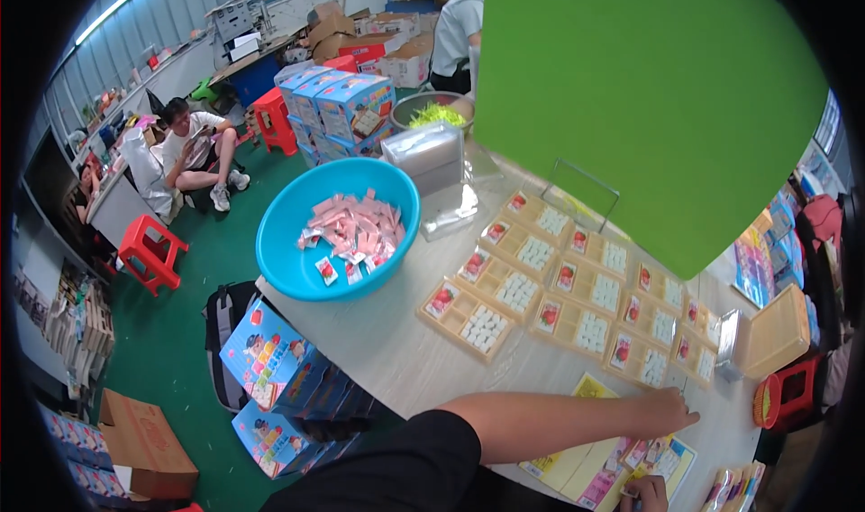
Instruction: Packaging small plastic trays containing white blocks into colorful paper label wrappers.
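bare tabletop [405, 359] near edge, wooden trays [559, 287] and blue basin [338, 228] beyond

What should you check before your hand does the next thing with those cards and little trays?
1. Left hand free to move: ok, it lies flat on the table beside the yellow cards, holding nothing I can see.
2. Right hand grip: cannot tell, it is cut off at the lower edge.
3. Rows of wooden trays within reach: ok, they start just beyond the left hand.
4. Trays filled: ok, each shows a picture packet and white pieces.
5. Blue bowl stocked: ok, pink packets are inside.
6. Bowl steady: not ok, its rim sticks out past the table edge.
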Motion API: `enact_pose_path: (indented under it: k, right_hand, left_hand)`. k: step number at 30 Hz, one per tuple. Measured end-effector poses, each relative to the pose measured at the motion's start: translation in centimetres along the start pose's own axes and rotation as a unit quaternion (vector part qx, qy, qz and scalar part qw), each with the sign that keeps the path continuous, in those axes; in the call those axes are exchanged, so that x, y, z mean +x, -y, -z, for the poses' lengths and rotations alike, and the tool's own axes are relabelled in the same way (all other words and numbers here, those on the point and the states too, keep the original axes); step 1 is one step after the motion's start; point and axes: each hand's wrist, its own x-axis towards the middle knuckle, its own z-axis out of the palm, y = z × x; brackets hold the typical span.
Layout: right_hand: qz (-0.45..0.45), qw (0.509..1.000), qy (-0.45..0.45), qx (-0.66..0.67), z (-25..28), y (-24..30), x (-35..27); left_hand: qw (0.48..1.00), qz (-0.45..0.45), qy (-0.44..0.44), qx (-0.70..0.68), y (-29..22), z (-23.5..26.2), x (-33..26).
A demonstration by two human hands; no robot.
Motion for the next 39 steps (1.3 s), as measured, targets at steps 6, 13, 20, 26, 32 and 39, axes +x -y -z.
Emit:
enact_pose_path:
  k: [6,13,20,26,32,39]
  right_hand:
    - [-0.047,0.988,0.114,0.088,0.8,-0.1,-0.3]
    - [-0.016,1.000,0.012,-0.008,2.4,-0.8,1.1]
    - [-0.103,0.990,0.074,-0.057,2.0,-6.1,0.9]
    - [-0.075,0.992,0.070,-0.078,1.9,-7.3,1.3]
    - [-0.022,0.991,0.095,-0.088,2.6,-7.0,3.6]
    - [-0.001,0.991,0.125,-0.040,2.5,-8.5,3.8]
  left_hand:
    - [0.990,0.057,0.066,-0.109,-0.3,0.2,0.4]
    - [0.992,0.044,0.033,-0.117,-0.6,0.5,0.0]
    - [0.994,0.018,0.013,-0.107,0.1,-1.3,0.3]
    - [0.995,0.014,0.001,-0.100,0.0,-1.6,0.3]
    - [0.993,0.034,0.028,-0.109,0.0,-0.6,-0.1]
    - [0.990,0.038,0.042,-0.129,-0.1,-0.4,0.0]
